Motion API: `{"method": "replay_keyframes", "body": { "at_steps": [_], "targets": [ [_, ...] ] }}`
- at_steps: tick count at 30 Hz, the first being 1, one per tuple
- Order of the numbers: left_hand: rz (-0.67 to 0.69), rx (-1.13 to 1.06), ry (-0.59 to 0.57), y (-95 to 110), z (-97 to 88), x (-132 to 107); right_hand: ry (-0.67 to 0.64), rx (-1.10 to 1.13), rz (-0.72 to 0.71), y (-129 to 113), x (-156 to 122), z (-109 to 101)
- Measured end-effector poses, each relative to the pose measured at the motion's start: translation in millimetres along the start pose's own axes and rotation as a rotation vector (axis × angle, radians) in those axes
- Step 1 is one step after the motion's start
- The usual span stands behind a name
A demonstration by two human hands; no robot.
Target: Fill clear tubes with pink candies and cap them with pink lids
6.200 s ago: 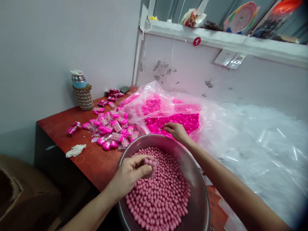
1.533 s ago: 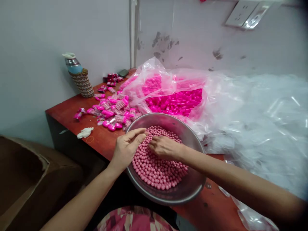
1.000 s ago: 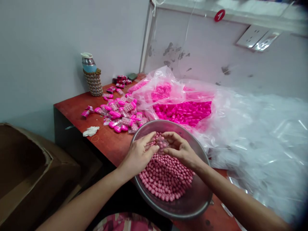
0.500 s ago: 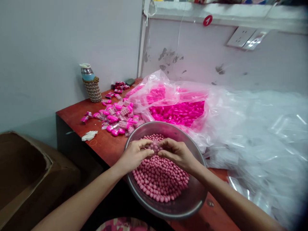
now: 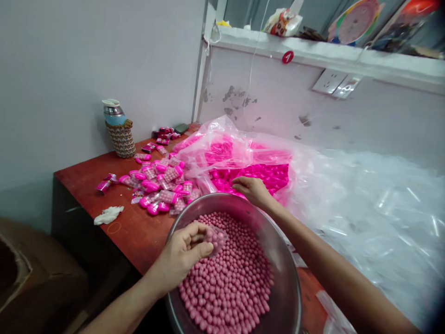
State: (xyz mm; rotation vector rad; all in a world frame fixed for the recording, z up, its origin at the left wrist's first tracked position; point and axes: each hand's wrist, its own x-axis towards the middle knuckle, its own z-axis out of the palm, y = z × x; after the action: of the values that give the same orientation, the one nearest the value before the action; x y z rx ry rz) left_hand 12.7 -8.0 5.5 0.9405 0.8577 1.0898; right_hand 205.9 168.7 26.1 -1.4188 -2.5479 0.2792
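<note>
My left hand (image 5: 186,253) pinches a small clear plastic case (image 5: 217,239) with several pink beads inside, holding it over a metal bowl (image 5: 290,260). Loose pink beads (image 5: 229,278) cover much of the bowl's bottom. Beyond the far rim, my right hand (image 5: 253,189) reaches to the bright pink plastic caps (image 5: 255,174) in a clear bag (image 5: 225,127). Its fingers are bent and slightly apart, and nothing shows between them.
Filled clear cases with pink caps (image 5: 163,183) lie piled on the red table (image 5: 135,232). Clear plastic pieces (image 5: 378,218) are heaped at right. A bottle in a woven sleeve (image 5: 120,134), a white tissue (image 5: 108,215) and small wrapped packets (image 5: 165,134) stand or lie farther left. A cardboard box (image 5: 52,278) is below.
My right hand has left the clear case and moved up and away to the pink caps. My left hand keeps the case, now lower and farther left. The view has shifted upward.
</note>
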Motion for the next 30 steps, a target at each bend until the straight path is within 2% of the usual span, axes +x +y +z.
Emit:
{"method": "replay_keyframes", "body": {
  "at_steps": [3,5,8,11,16,18,20,22,23,27,30],
  "targets": [
    [0.008,0.025,0.009,0.2,-2.5,-0.1,-0.129,-0.155,0.027,21.9,49.8,24.2],
    [0.008,0.061,0.017,1.2,-3.9,-0.3,-0.195,-0.169,0.032,30.5,70.4,42.2],
    [0.000,0.138,0.053,3.3,-5.2,0.0,-0.221,-0.126,0.023,37.8,83.4,60.1],
    [0.015,0.186,0.084,4.7,-6.0,0.9,-0.158,0.011,0.034,41.5,81.6,59.7],
    [0.048,0.089,0.083,5.2,-5.7,0.5,-0.001,0.331,0.051,33.2,56.2,31.0],
    [0.051,0.038,0.101,5.7,-5.0,-0.5,0.081,0.578,0.047,24.5,38.5,19.2],
    [0.059,0.000,0.126,6.0,-4.2,-1.3,0.122,0.925,0.055,14.0,17.8,10.8],
    [0.069,-0.029,0.144,6.2,-3.1,-1.8,0.091,1.206,0.075,2.3,-3.9,6.2],
    [0.074,-0.040,0.149,6.1,-2.5,-1.9,0.059,1.273,0.088,-3.9,-14.4,5.2],
    [0.094,-0.038,0.154,4.5,0.1,-2.4,-0.012,1.416,0.152,-28.4,-49.8,5.9],
    [0.118,-0.010,0.154,2.6,0.8,-4.1,-0.031,1.432,0.146,-44.8,-67.0,8.1]
  ]
}}
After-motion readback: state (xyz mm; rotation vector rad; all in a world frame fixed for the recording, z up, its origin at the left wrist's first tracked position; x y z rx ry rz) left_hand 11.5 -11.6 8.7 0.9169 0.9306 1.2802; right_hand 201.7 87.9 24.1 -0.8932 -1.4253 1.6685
